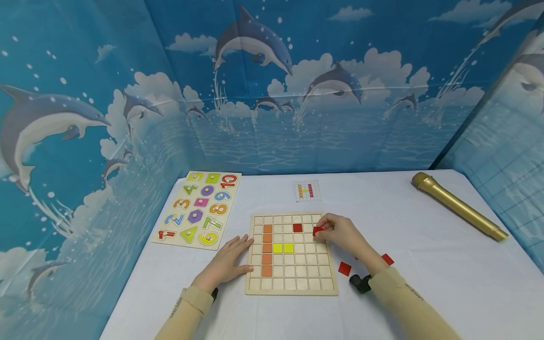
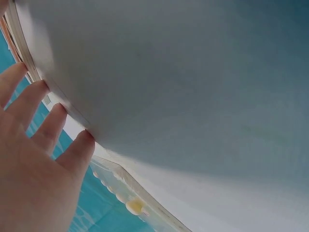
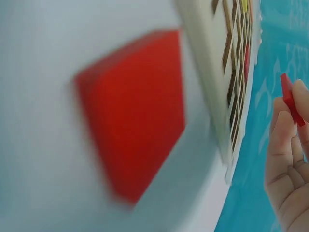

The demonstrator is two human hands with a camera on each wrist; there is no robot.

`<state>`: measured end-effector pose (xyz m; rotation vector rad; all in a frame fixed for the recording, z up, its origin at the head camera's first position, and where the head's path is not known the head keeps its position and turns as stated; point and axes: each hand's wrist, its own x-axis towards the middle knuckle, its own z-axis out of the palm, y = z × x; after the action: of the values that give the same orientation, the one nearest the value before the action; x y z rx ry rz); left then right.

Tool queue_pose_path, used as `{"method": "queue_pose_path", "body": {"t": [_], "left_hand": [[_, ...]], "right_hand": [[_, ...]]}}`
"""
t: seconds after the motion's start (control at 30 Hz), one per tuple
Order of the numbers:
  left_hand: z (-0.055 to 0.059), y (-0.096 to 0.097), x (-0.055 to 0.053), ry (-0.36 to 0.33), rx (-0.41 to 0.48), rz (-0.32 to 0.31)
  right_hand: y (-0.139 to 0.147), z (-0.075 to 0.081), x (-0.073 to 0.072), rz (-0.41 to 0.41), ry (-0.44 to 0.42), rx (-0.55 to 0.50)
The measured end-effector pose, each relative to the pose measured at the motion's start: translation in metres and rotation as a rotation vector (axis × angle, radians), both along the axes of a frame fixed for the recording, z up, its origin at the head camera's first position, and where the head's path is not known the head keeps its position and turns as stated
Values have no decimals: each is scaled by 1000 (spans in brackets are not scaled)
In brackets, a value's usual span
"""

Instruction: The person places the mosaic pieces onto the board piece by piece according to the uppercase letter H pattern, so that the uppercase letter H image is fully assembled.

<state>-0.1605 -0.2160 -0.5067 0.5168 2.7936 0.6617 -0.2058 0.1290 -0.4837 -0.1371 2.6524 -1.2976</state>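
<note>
A wooden grid board (image 1: 290, 283) lies in front of me, holding a column of orange tiles (image 1: 267, 259), two yellow tiles (image 1: 283, 248) and one dark red tile (image 1: 297, 227). Over its upper right part, my right hand (image 1: 340, 231) pinches a red square tile (image 1: 318, 231) between thumb and fingers; the right wrist view shows this tile (image 3: 289, 100) edge-on. My left hand (image 1: 229, 259) rests at the board's left edge with fingers spread and fairly straight. In the left wrist view, the fingertips (image 2: 87, 136) of that hand touch the board's side.
Loose red tiles (image 1: 344, 268) lie right of the board, near a black object (image 1: 360, 284) by the right wrist. A small pattern card (image 1: 308, 191) lies behind the board. To the left is a number-and-shape puzzle (image 1: 195, 208); a gold microphone-shaped object (image 1: 461, 208) lies at right.
</note>
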Motion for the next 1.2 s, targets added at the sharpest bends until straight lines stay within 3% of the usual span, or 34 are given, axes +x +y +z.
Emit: {"method": "queue_pose_path", "body": {"t": [0.43, 1.03, 1.2], "left_hand": [[0, 0, 1, -14, -5, 12], [-2, 0, 0, -14, 3, 18], [-1, 1, -1, -16, 2, 15]], "right_hand": [[-45, -7, -7, 34, 6, 36], [-59, -7, -7, 39, -3, 125], [-60, -7, -8, 52, 41, 146]]}}
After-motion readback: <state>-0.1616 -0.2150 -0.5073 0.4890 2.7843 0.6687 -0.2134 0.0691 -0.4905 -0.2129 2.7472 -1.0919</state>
